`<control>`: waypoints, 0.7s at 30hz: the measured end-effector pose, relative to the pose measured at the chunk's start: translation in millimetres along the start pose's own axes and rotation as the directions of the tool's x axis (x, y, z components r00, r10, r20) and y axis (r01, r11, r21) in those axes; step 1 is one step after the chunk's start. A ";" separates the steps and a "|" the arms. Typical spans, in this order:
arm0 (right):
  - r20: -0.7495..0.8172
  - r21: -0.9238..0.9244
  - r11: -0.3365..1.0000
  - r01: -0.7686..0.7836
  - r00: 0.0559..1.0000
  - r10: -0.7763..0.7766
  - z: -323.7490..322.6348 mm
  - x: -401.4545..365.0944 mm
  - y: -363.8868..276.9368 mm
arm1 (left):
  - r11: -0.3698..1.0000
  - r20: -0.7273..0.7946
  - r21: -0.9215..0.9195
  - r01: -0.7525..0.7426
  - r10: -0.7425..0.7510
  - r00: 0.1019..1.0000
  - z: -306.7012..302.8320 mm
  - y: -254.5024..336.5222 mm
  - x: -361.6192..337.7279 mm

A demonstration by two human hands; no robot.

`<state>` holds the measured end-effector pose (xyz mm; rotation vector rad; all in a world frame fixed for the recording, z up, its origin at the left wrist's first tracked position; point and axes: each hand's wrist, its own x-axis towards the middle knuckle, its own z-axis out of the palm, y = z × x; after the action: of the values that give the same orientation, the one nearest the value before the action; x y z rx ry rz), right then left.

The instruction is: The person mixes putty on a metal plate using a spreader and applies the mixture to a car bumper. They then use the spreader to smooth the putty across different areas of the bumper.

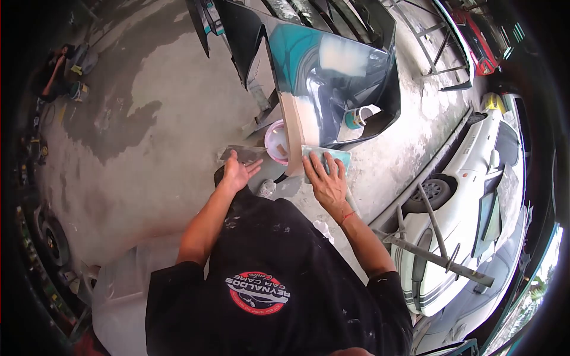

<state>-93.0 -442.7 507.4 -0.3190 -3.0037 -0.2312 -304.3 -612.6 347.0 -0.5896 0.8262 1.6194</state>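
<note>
My left hand (238, 173) is palm up with its fingers apart, close to a flat grey piece (228, 152); its thumb overlaps that piece, and no grip on it shows. With its fingers laid across the top, my right hand (328, 183) holds a flat teal block (341, 156) at the near end of a large car body panel (329, 89). The panel is dark and teal with beige patches. A pink-rimmed round container (276, 142) is between my hands, partly behind the panel edge. A can (356, 118) rests inside the panel's curve.
A metal stand (439, 249) juts in at the right beside a white car (475, 178). Another metal frame (424, 35) is at the upper right. On the far left, a person (56, 77) is low to the concrete floor (148, 178). A wheel (54, 237) is at left.
</note>
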 end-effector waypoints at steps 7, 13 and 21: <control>0.007 -0.045 0.992 0.122 0.993 -0.122 21.1 10.3 11.5 | 0.993 0.073 -0.007 -0.116 0.117 0.991 45.6 -31.4 26.9; 0.013 -0.029 0.991 0.128 0.992 -0.128 24.6 8.4 16.5 | 0.988 0.191 -0.111 -0.112 0.132 0.973 69.3 -36.5 25.3; 0.031 -0.020 0.991 0.132 0.991 -0.132 25.0 14.5 17.6 | 0.992 0.245 -0.100 -0.071 0.093 0.965 79.7 -37.0 8.3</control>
<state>-105.7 -418.7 487.1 -0.1262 -3.0566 -0.2741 -265.1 -542.2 383.1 -0.4077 0.5996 1.7721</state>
